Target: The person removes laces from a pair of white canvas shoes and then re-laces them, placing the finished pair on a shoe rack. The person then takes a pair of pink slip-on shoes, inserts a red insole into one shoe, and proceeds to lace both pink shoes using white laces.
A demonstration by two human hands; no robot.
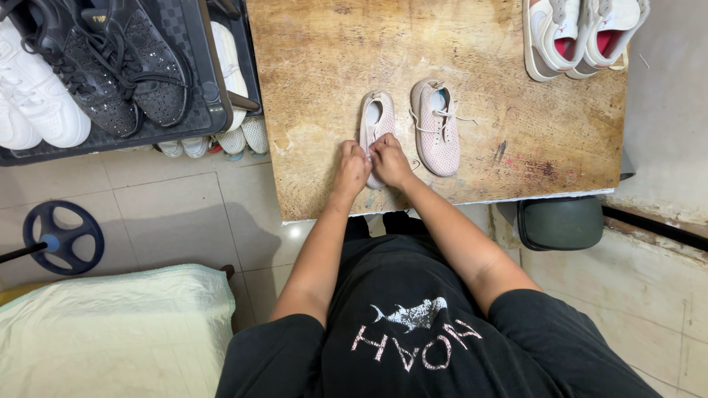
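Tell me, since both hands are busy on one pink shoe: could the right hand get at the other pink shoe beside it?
Probably yes. The right hand is next to the laced pink shoe, with only bare wooden board between them.

This looks like a small shoe workshop or shoe stall. A scuffed, stained wooden worktable (pixel 442 44) fills twelve o'clock, carrying several pairs of shoes. At ten o'clock a dark plastic crate (pixel 188 66) holds black glittery sneakers (pixel 110 63) and white sneakers (pixel 37 103), above a worn pale tiled floor (pixel 169 206).
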